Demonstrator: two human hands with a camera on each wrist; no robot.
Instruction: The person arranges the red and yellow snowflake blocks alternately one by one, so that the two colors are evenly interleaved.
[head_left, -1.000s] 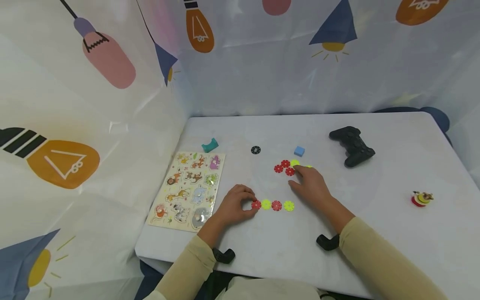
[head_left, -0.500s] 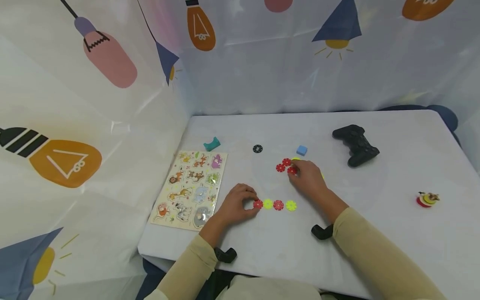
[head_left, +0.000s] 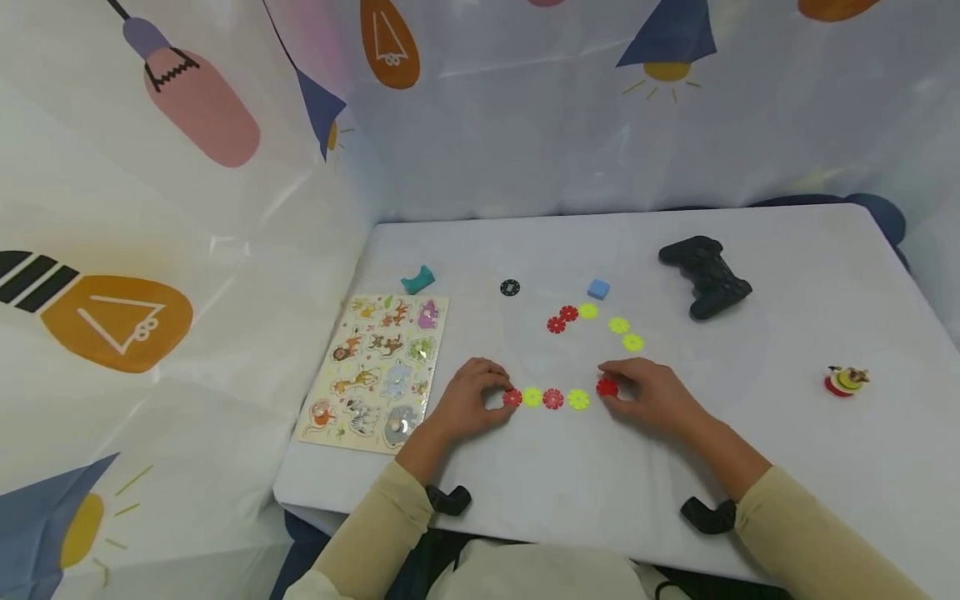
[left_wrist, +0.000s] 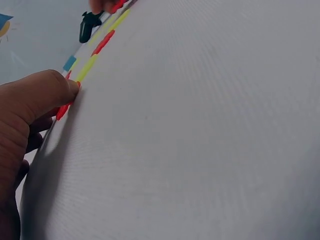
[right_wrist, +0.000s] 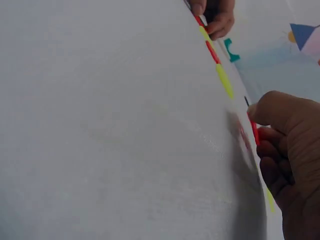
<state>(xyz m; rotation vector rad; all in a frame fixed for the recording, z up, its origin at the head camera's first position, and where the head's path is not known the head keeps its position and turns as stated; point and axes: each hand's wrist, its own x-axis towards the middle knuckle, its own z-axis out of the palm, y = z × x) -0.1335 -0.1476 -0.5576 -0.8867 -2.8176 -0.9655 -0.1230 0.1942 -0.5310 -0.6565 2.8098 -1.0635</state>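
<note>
A row of red and yellow notched discs lies on the white table in the head view. My left hand [head_left: 471,402] pinches the red notched disc [head_left: 512,397] at the row's left end between thumb and finger. Beside it come a yellow disc [head_left: 532,397], a red disc [head_left: 552,399] and another yellow disc [head_left: 578,400]. Just right of the row, my right hand [head_left: 656,393] grips a red notched disc [right_wrist: 253,128]. In the right wrist view that disc appears slightly raised, with a reddish reflection beneath. Fingers partly cover both held discs.
Behind the row lie two red discs [head_left: 562,319] and three yellow discs [head_left: 618,325]. A blue block [head_left: 598,289], black chip [head_left: 510,287] and teal piece [head_left: 417,280] are farther back. An animal puzzle board [head_left: 375,375] lies left; a game controller [head_left: 705,277] and small figure [head_left: 847,381] lie right.
My right hand has taken a red disc from the group behind and brought it down toward the row's right end. The left hand stays at the left end.
</note>
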